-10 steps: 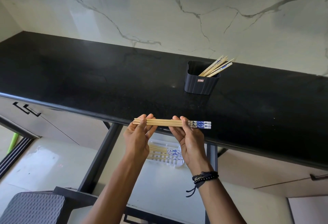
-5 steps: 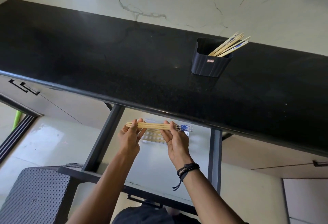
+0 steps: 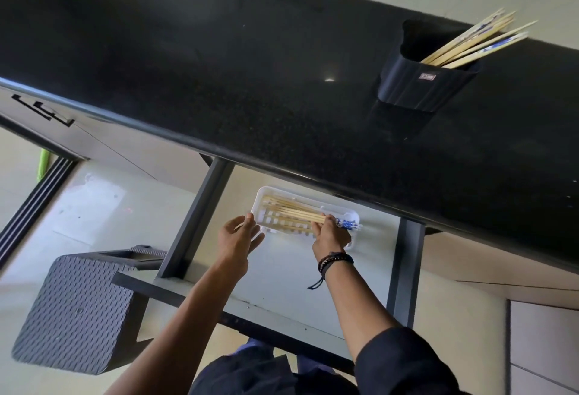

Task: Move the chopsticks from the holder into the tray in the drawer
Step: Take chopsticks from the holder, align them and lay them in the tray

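Pale wooden chopsticks with blue-patterned ends [image 3: 294,213] laid lengthwise in white slotted plastic tray [image 3: 260,198], inside open grey drawer [image 3: 282,285] under black stone countertop [image 3: 219,81]. Patterned end pinched by right hand [image 3: 329,236], fingers curled over bundle. Left hand [image 3: 239,235] held just beside tray's left rim, fingers straight and spread, nothing gripped. Further chopsticks [image 3: 476,40] seen leaning in dark ribbed plastic holder [image 3: 419,87] (on countertop, well apart). Judged: sticks light, stiff, smooth, prone to rolling; best taken bundled, near both ends.
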